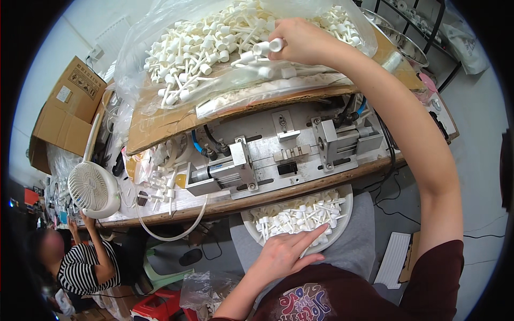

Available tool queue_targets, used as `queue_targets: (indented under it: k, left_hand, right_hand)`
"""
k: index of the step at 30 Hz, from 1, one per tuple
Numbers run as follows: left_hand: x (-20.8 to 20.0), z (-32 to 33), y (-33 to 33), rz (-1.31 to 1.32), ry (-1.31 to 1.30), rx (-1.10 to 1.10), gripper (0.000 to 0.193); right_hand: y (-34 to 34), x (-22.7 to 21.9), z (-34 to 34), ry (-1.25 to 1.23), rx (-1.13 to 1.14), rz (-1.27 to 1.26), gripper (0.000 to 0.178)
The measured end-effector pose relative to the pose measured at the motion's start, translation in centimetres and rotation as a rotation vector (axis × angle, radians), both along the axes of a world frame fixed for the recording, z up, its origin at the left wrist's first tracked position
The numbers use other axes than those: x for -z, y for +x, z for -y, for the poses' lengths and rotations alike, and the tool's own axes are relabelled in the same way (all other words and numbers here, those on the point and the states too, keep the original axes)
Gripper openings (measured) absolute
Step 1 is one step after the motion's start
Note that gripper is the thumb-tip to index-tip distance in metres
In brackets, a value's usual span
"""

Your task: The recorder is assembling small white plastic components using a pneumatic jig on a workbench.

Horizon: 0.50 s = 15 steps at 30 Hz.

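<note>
My right hand [300, 40] reaches across the bench into a big heap of white hammer-shaped plastic pieces [214, 45]. Its fingers are closed around a few of them, with white round heads sticking out beside the fingers. The heap lies in an open clear plastic bag [134, 53] on a sheet of cardboard [155, 120]. On my lap rests a white round basin [347, 214] holding many similar pieces [300, 216]. My left hand [284, 251] lies over its near rim, fingers stretched out and apart, fingertips at the pieces.
Below the cardboard, a metal clamping fixture [292, 155] with pneumatic cylinders sits along the wooden bench edge [300, 179]. At the left are loose white pieces [155, 195], a white fan [93, 187] and a cardboard box [67, 107]. Another person [88, 265] sits at the bench's left end.
</note>
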<state>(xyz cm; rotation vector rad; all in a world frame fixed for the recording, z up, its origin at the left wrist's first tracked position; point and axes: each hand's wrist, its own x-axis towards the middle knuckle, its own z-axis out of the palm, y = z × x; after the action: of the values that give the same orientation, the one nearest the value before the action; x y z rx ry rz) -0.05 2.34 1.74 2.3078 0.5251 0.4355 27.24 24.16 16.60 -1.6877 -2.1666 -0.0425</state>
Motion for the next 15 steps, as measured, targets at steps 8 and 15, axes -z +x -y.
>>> queue_targets:
  k: [8,15]
  left_hand:
    - [-1.5,-2.9,-1.0,0.264,0.029,-0.126,0.059]
    - [-5.0,-6.0,1.3,0.586,0.092,-0.442,0.053]
  right_hand:
    - [2.1,-0.8,-0.7,-0.187,0.1,-0.759,0.015]
    - [1.6,0.0,2.8,-0.153,-0.086,-0.996,0.028]
